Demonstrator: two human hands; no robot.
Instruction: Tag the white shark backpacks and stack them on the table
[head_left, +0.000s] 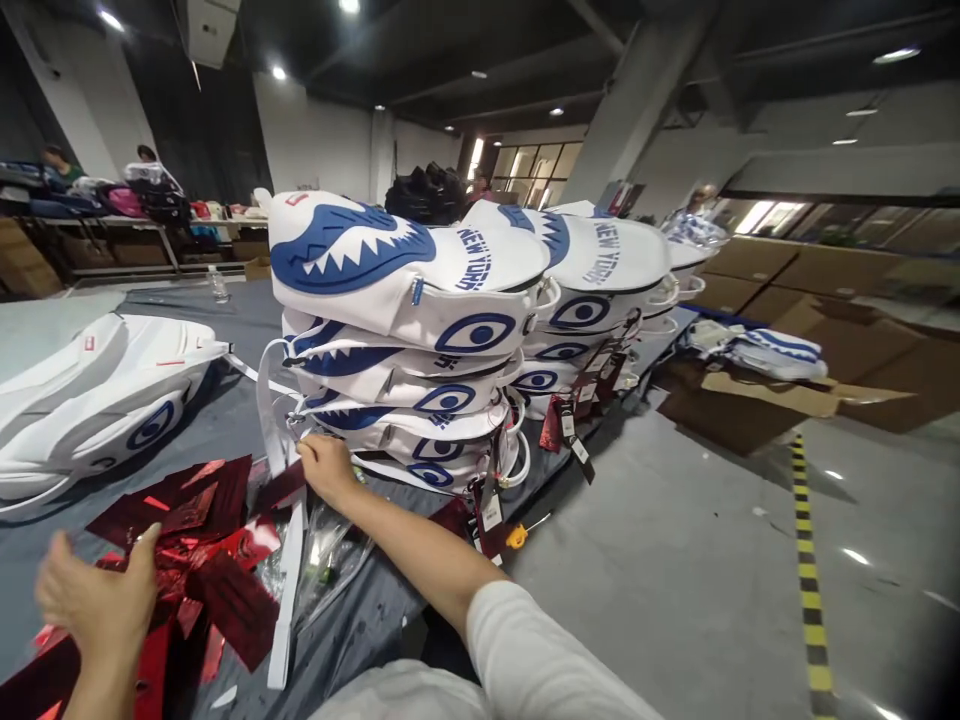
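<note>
A stack of white bags with blue shark-mouth and eye prints (405,330) stands on the grey table (360,620). My right hand (324,468) reaches to the foot of that stack, fingers curled at a white strap (289,560) that trails down across the table. My left hand (97,595) hovers low at the left over a heap of shiny red foil pieces (202,550), fingers spread, holding nothing. A crumpled clear plastic bag (330,555) lies beside my right forearm.
More white bags (90,400) lie at the left; a second stack (600,290) with red hang tags (559,425) stands behind. Flattened cardboard (757,400) and a yellow-black floor stripe (808,580) are at the right. People sit at far tables (142,200).
</note>
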